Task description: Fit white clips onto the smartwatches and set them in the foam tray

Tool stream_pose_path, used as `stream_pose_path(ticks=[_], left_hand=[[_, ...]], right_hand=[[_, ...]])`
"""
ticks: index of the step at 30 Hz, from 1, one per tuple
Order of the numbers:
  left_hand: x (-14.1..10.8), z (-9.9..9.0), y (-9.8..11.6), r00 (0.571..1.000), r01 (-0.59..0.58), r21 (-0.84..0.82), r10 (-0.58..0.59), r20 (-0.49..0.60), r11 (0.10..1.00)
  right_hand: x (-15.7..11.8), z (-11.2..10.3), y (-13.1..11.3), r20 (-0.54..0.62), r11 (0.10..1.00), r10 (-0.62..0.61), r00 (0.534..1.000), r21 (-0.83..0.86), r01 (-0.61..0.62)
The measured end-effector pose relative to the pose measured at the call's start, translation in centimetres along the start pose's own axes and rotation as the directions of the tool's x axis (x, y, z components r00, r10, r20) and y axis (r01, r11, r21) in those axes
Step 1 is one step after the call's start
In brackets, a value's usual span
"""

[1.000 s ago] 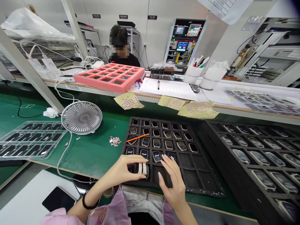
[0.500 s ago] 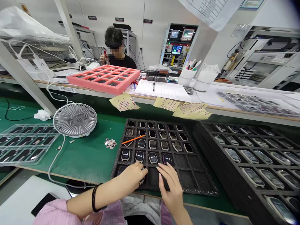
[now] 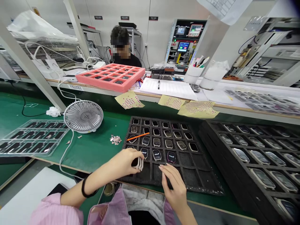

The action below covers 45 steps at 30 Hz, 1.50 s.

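- Here we are over the black foam tray (image 3: 201, 184): the left hand (image 3: 119, 164) is pinching a small stack of white curved strips (image 3: 140, 163) between thumb and fingers, right at the tray's front cells. We can't tell exactly what those strips are!
- The right hand (image 3: 174, 184) is loosely spread, fingers curled, low over the unfilled cells, just below a dark-faced smartwatch (image 3: 171, 157).
- Danger spot: if that pinch loosens, the thin strips could fan out and drop among the smartwatches.
- An orange stick (image 3: 139, 136) lies across the upper cells; a careless knuckle could flick it loose.
- Room to move? The tray's front-right cells offer the most, while the green-matted worktop (image 3: 98, 159) runs left toward metal scraps (image 3: 115, 139) and a desk fan (image 3: 83, 116).
- Tight on the right: a second dark tray (image 3: 203, 137) sits just beside this one, so a wide sweep could clip it.
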<state>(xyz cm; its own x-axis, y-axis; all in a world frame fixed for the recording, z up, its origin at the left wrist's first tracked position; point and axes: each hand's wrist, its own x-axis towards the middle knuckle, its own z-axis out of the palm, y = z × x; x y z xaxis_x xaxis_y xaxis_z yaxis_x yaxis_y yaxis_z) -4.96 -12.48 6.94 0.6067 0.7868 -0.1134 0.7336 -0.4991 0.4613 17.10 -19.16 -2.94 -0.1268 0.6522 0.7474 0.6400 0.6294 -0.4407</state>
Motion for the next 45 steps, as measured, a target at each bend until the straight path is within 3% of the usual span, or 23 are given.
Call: stream_pose_path(ticks=[3,7,15,18,21,25,28,30,32,37,40,43,45], left_hand=[[-1.3,-0.3,-1.0,0.999,0.042,0.087,-0.040,-0.017,0.995],[-2.2,1.4,-2.4,0.984,0.080,0.179,-0.106,0.141,0.981],[-1.7,1.9,-2.7,0.965,0.086,0.277,-0.149,0.217,0.957],[-1.4,2.5,-3.0,0.970,0.070,0.350,-0.145,0.193,0.934],[-2.0,3.1,-3.7,0.988,0.051,0.302,-0.093,0.125,0.952],[-3.1,3.0,-3.9,0.997,0.079,0.163,-0.077,-0.022,0.983],[-2.9,2.6,-2.3,0.983,0.051,0.077,-0.036,-0.179,0.996],[-2.3,2.5,-0.8,0.971,-0.005,0.040,0.014,-0.239,0.999],[-1.4,2.7,0.5,0.968,-0.045,0.035,0.052,-0.247,0.998],[0.0,3.8,1.5,0.971,-0.049,0.103,0.071,-0.227,0.993],[0.2,4.2,1.4,0.975,-0.014,0.106,0.037,-0.221,0.994],[0.1,4.1,1.3,0.976,0.037,0.131,-0.008,-0.218,0.991],[-0.4,3.5,0.7,0.972,-0.003,0.109,0.028,-0.235,0.994]], right_hand=[[0.1,0.1,0.0,-0.004,1.000,-0.001,1.000,0.014,0.001],[0.1,0.5,-0.2,0.024,0.999,0.004,1.000,0.038,-0.004],[0.2,1.3,-0.6,0.067,0.998,-0.020,0.998,0.067,0.015],[0.3,1.7,-1.0,0.078,0.996,-0.024,0.997,0.090,0.017],[0.4,1.9,-1.3,0.099,0.991,-0.010,0.995,0.131,-0.003],[1.5,1.9,-1.4,0.135,0.962,0.148,0.980,0.208,-0.175],[2.9,2.5,-1.5,0.275,0.840,0.343,0.898,0.337,-0.424],[3.6,3.3,-1.8,0.424,0.719,0.364,0.829,0.438,-0.540],[3.8,4.3,-2.2,0.494,0.648,0.353,0.795,0.484,-0.588],[3.7,5.7,-2.8,0.452,0.690,0.430,0.782,0.393,-0.607],[3.9,6.4,-2.9,0.443,0.653,0.443,0.780,0.437,-0.619],[4.4,7.4,-2.7,0.433,0.517,0.477,0.765,0.565,-0.643],[4.8,7.6,-2.3,0.492,0.332,0.519,0.699,0.637,-0.696]])
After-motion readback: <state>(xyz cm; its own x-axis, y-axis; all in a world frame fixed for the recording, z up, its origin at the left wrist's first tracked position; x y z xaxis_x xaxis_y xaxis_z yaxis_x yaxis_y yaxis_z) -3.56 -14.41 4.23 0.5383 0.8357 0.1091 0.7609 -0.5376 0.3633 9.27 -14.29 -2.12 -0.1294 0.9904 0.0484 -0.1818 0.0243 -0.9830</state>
